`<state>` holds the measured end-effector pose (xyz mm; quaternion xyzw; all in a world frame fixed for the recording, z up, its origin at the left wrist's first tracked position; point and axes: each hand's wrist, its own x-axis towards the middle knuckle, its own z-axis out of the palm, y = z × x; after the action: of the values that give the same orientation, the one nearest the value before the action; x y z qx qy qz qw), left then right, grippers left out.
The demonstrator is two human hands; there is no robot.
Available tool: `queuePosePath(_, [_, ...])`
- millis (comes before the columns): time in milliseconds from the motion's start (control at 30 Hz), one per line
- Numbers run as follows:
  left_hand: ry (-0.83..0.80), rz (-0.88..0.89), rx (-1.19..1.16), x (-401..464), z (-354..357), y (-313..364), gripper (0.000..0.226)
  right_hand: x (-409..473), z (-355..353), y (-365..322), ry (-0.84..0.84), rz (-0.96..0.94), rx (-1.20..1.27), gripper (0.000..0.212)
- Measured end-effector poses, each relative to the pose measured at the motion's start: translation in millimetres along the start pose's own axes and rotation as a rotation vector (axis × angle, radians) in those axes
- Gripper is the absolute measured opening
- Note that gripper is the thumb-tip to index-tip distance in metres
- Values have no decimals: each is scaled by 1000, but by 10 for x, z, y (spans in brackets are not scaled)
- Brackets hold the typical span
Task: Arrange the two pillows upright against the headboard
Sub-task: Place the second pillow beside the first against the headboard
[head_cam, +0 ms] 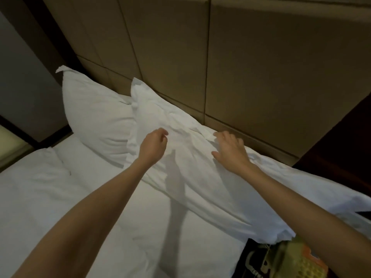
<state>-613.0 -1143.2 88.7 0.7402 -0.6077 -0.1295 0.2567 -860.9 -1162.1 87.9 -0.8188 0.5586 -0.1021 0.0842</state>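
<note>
Two white pillows are being shown at the top of the bed. The far pillow (96, 119) is standing up, and its back is leaning on the headboard (251, 63). The near pillow (180, 157) is lying lower and more slanted, with its far corner touching the headboard and its long side running along it. Its cover is being seen full of wrinkles. The two pillows are touching, and the near one is overlapping the far one a little.

The left hand (153, 146) is being held just over the middle of the near pillow, with the fingers curled in loosely (whether any cloth is being pinched cannot be told). The right hand (230, 150) is being laid flat on the same pillow close to the headboard, with the fingers spread apart and nothing being gripped.

A white blanket (50, 197) is being spread over the bed under both arms. A dark bedside table (341, 147) is being seen at the right. A yellow and orange thing (297, 259) is being seen at the bottom edge, too unclear to name.
</note>
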Motion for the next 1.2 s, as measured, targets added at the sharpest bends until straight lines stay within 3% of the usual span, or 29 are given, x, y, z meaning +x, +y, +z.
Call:
queuePosePath(167, [34,-167,-65,-339,-205,-283,28,307,160,-348,115,-196,-60,43])
queuePosePath(267, [72,-244,-82,-550,-311,-437,29,509,272,-531,111,-280,-92,50])
queuePosePath(433, [101,-390,-97,-897,-439,-809,27,762,608,-602,-362,-118,-110,89])
queuePosePath(500, [110,-433,-117,-994,-470,-919,27,764,703,-553,-398,-112,-153,94])
queuePosePath(667, [146,-520,-214,-1035,-453,-1144,25,688,692,-709,-96,-161,-163,63])
queuePosePath(767, [172,-579,-292,-1001,-385,-1300,26,582,694,-845,0,-366,-52,41])
queuePosePath(833, [177,-624,-322,-970,-320,-1458,27,545,769,-934,-2,-494,5,37])
queuePosePath(1000, [168,-717,-352,-952,-115,-1921,29,627,1051,-1265,-122,-577,34,37])
queuePosePath(1200, [-6,-698,-333,-536,274,-2497,39,1334,1257,-1776,-105,-762,-280,39])
